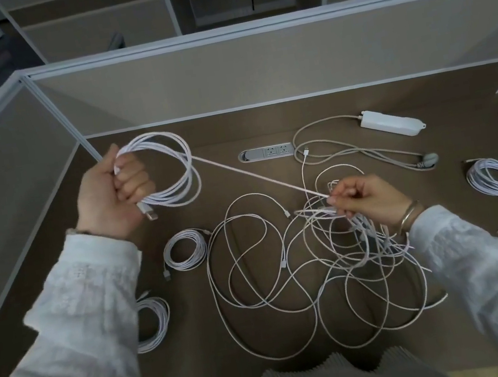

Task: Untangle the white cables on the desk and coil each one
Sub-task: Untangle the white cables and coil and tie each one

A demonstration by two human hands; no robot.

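While the left hand (111,193) grips the part-wound coil (169,168) raised above the desk (205,374) to keep its loops together, the right hand (363,196) pinches the taut strand (255,177) at the tangle (335,266), apparently guiding slack out; both forearms reach forward, left fist upright, right fingers curled downward

On the counter (421,89) the tangle (320,275) lies near and middle-right, with one coil (185,249) just left of it and another (153,322) nearer, at the left. A third coil (497,176) lies well apart at the right; the socket (266,153) sits far and central, the adapter (392,121) to its right. The left hand (112,197) holds a coil (166,168) above the far left, its strand running to the right hand (363,196) over the tangle.
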